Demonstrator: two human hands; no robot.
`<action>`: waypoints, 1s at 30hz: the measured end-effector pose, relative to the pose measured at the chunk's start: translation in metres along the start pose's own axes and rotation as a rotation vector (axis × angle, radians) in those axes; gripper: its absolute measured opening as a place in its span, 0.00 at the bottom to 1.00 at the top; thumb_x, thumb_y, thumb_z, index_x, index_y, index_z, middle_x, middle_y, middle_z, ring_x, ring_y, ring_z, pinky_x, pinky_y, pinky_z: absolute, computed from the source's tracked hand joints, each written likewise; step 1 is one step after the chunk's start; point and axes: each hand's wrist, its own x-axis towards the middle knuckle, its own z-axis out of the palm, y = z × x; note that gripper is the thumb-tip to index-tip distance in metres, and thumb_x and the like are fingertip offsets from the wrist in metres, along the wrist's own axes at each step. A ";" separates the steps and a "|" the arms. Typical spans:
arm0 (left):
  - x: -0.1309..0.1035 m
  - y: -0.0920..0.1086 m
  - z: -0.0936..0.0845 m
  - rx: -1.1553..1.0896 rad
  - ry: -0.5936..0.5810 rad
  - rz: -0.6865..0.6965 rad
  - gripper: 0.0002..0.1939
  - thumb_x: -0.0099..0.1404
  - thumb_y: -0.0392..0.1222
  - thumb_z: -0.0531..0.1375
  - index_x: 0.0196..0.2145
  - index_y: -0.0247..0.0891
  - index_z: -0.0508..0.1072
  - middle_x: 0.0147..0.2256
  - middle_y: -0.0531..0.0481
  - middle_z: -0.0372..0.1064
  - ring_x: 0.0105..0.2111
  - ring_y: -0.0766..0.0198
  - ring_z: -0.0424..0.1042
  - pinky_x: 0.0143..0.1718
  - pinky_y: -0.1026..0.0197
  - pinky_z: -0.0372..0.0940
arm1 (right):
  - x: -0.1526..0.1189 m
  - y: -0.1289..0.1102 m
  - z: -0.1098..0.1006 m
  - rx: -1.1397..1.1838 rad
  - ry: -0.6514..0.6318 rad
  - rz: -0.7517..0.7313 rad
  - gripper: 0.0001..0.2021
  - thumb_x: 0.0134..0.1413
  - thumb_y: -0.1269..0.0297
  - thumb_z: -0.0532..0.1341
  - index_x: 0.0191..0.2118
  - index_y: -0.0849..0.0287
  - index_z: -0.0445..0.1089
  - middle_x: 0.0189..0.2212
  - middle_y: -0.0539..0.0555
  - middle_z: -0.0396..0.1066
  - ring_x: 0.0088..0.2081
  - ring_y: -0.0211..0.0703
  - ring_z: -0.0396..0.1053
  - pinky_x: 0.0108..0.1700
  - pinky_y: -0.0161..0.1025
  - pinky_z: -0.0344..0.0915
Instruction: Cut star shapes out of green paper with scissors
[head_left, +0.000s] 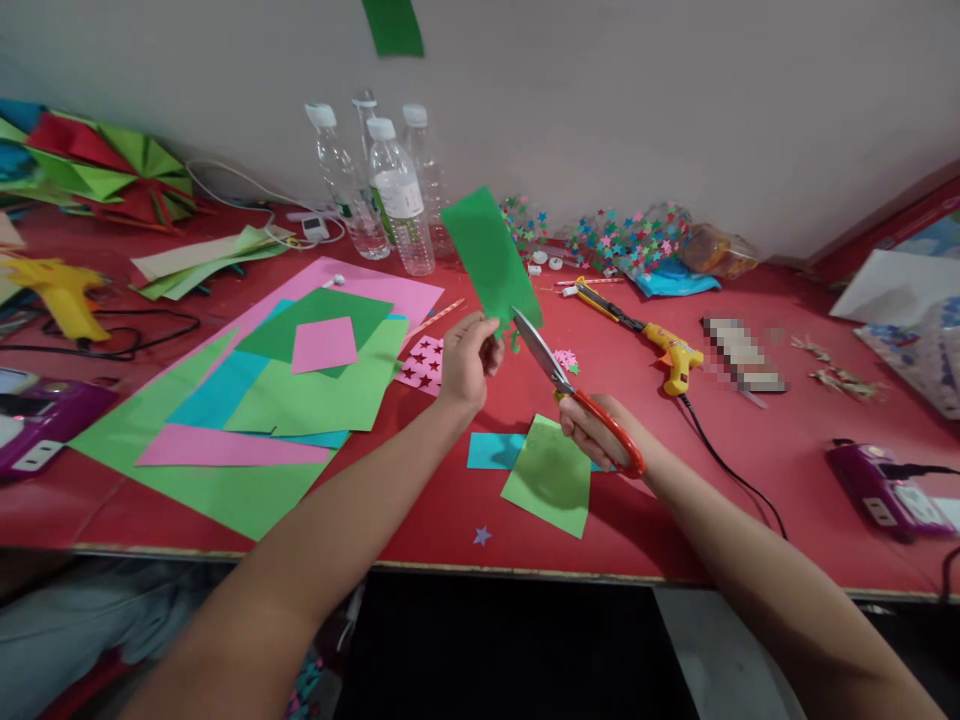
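Observation:
My left hand [466,362] pinches the lower end of a dark green paper strip [491,255], which stands up above the table. A small cut shape dangles at the strip's lower edge, close to my fingers. Red-handled scissors [556,372] are gripped in my right hand [596,425], their blades pointing up and left with the tips at the strip's bottom edge. Below the scissors lie a light green paper piece [551,480] and, partly under it, a blue paper strip [491,451]. A purple paper star [482,536] rests near the table's front edge.
Stacked coloured paper [300,400] covers the left of the red table [420,510]. Plastic bottles [401,200] stand at the wall. A yellow glue gun [675,355] with a cord lies right, beyond it a purple power strip [889,490]. Bagged stars [630,240] sit behind.

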 end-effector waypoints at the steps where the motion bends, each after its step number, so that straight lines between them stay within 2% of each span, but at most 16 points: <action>1: 0.001 0.001 0.000 -0.002 0.001 0.012 0.15 0.57 0.43 0.60 0.20 0.40 0.57 0.14 0.59 0.58 0.13 0.75 0.55 0.12 0.69 0.48 | 0.000 0.000 0.001 0.002 -0.007 -0.007 0.24 0.59 0.42 0.54 0.24 0.58 0.62 0.05 0.42 0.53 0.08 0.30 0.49 0.14 0.31 0.50; 7: -0.002 -0.001 0.005 0.038 -0.119 0.026 0.13 0.59 0.47 0.62 0.24 0.39 0.64 0.18 0.56 0.66 0.15 0.72 0.65 0.17 0.67 0.59 | -0.001 -0.001 0.005 0.041 0.031 -0.024 0.24 0.58 0.39 0.53 0.24 0.57 0.61 0.05 0.42 0.53 0.08 0.30 0.49 0.13 0.31 0.49; 10: -0.003 -0.002 0.006 0.056 -0.097 0.024 0.12 0.59 0.46 0.62 0.25 0.38 0.65 0.18 0.56 0.68 0.16 0.71 0.67 0.18 0.67 0.60 | -0.001 -0.001 0.007 0.034 0.054 -0.004 0.24 0.57 0.40 0.54 0.24 0.56 0.60 0.05 0.42 0.53 0.08 0.31 0.49 0.13 0.32 0.49; 15: 0.004 0.002 0.003 0.032 0.010 0.090 0.12 0.58 0.42 0.62 0.22 0.38 0.64 0.16 0.58 0.65 0.15 0.73 0.64 0.18 0.69 0.58 | -0.002 -0.004 0.007 0.015 0.065 0.022 0.23 0.54 0.41 0.57 0.24 0.56 0.60 0.06 0.41 0.53 0.08 0.30 0.49 0.13 0.31 0.47; 19: 0.005 0.003 0.001 0.051 0.008 0.079 0.10 0.57 0.39 0.60 0.22 0.38 0.64 0.14 0.59 0.61 0.14 0.75 0.59 0.15 0.70 0.53 | 0.000 -0.002 0.001 -0.024 0.047 0.015 0.23 0.55 0.41 0.55 0.25 0.57 0.62 0.06 0.41 0.53 0.09 0.29 0.48 0.14 0.31 0.47; 23: 0.004 0.003 0.000 0.047 0.024 0.086 0.12 0.57 0.39 0.60 0.20 0.38 0.62 0.15 0.59 0.60 0.14 0.75 0.57 0.15 0.70 0.51 | 0.000 0.000 -0.007 -0.073 0.011 -0.025 0.25 0.55 0.39 0.55 0.25 0.58 0.63 0.06 0.42 0.54 0.10 0.29 0.49 0.15 0.31 0.49; 30: 0.005 0.005 -0.001 0.047 0.008 0.082 0.13 0.56 0.40 0.60 0.19 0.38 0.60 0.15 0.59 0.58 0.15 0.75 0.56 0.16 0.70 0.49 | -0.001 0.000 -0.007 -0.077 -0.047 -0.055 0.26 0.55 0.37 0.54 0.27 0.59 0.64 0.07 0.41 0.54 0.10 0.30 0.50 0.18 0.32 0.54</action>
